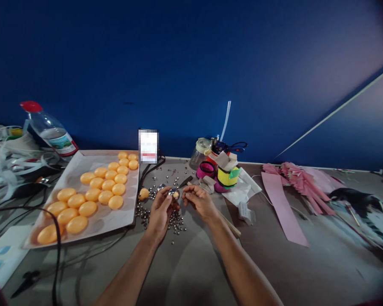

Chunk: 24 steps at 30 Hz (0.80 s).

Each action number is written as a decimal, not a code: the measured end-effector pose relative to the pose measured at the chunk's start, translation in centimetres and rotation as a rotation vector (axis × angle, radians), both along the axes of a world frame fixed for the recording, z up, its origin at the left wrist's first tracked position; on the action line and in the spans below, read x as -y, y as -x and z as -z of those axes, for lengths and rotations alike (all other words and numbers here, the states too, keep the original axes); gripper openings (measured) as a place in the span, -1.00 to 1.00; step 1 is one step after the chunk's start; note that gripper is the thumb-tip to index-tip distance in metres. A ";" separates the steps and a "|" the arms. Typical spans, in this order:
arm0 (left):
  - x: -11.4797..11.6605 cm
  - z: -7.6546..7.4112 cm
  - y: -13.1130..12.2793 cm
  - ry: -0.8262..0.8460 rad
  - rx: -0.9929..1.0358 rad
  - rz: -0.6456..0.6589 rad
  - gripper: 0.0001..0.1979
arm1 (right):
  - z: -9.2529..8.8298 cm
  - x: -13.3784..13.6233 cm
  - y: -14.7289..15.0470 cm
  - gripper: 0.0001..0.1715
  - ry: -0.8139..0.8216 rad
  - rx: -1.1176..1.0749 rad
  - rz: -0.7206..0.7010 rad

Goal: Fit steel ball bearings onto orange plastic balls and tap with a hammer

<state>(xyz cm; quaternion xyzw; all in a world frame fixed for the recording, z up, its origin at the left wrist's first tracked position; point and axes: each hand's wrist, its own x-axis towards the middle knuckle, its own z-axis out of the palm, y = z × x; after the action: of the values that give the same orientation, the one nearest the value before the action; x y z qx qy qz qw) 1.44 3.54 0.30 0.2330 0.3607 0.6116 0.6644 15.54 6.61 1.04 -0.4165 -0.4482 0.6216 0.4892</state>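
Note:
My left hand (161, 212) holds a small ball (174, 194) between thumb and fingers. Shiny silver covers much of its surface, and an orange patch shows through. Just to its right, my right hand (199, 202) has thumb and fingertips pinched together, apart from the ball; what they hold, if anything, is too small to make out. Many loose silver beads (178, 223) lie scattered on the table under and around my left hand. A plain orange ball (143, 194) rests left of that hand, and another silvery round piece (161, 187) sits just behind it.
At left, a paper-lined tray (92, 159) holds many orange balls. Behind it leans a red-capped bottle (52, 131), near tangled white strips and black cables. A jar (200, 153), tape rolls (228, 176) and paper stand behind my right hand. Pink ribbon (284, 208) lies to the right.

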 end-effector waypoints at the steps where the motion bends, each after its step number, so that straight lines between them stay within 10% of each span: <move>1: 0.0 0.0 0.0 0.000 -0.002 0.000 -0.63 | -0.1 0.1 0.0 -0.79 -0.005 -0.004 -0.009; 24: 0.4 0.5 -0.1 -0.066 -0.119 0.059 -0.60 | -0.4 0.5 0.0 -0.79 -0.017 0.116 -0.137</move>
<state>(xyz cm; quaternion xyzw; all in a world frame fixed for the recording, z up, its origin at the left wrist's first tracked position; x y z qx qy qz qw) 1.56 3.18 -0.25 0.3013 0.3723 0.5883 0.6516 15.50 6.12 1.45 -0.4161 -0.5084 0.6246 0.4222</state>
